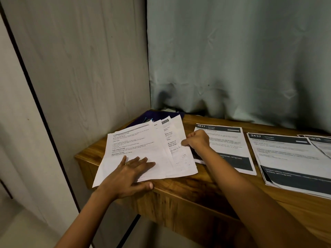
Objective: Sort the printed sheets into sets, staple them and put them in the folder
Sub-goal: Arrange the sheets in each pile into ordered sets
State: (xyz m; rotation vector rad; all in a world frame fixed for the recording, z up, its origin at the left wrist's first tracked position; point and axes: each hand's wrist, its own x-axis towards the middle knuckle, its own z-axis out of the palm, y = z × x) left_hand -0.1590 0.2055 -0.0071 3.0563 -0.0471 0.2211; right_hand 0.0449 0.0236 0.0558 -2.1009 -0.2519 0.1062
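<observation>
A fanned stack of white printed sheets [136, 149] lies at the left end of the wooden table [197, 187]. My left hand [130, 174] presses flat on the stack's lower part, thumb over the table's front edge. My right hand [196, 141] pinches the right edge of the rightmost sheet [179, 158] in the fan. Two other sets lie to the right: one headed 2641 [231, 140] and one headed 2437 [290, 158]. A dark blue folder [155, 115] lies in the back corner, mostly hidden under the fanned sheets.
A grey wood-grain panel [86, 68] stands at the left and a pale curtain [232, 59] hangs behind the table. More printed sheets [320, 144] overlap the 2437 set at the far right edge.
</observation>
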